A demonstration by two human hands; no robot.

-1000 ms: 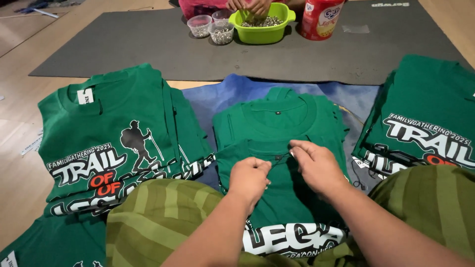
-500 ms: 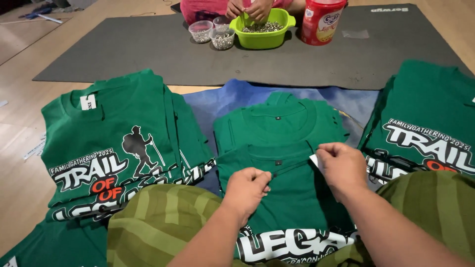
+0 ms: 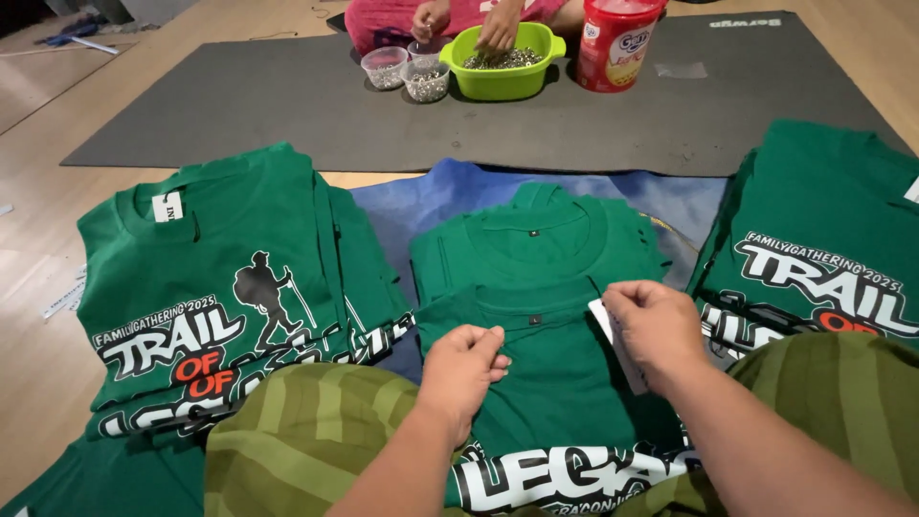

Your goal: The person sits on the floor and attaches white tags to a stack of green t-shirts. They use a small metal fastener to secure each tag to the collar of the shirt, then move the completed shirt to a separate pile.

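On a light wooden floor (image 3: 29, 287), with a grey mat (image 3: 239, 105) beyond, green T-shirts lie in stacks around the person's knees. The right hand (image 3: 659, 325) pinches a small white tag (image 3: 605, 321) at the collar of the green T-shirt (image 3: 565, 383) spread in front of them, while the left hand (image 3: 464, 362) rests curled on its neckline, grasping nothing that shows. A folded shirt (image 3: 536, 239) lies just behind and printed stacks (image 3: 220, 297) sit on both sides, so the tagging looks partway through; across the mat another person's hands (image 3: 503, 29) sort small pieces in a lime-green bowl (image 3: 503, 81) beside a red tub (image 3: 613, 48).
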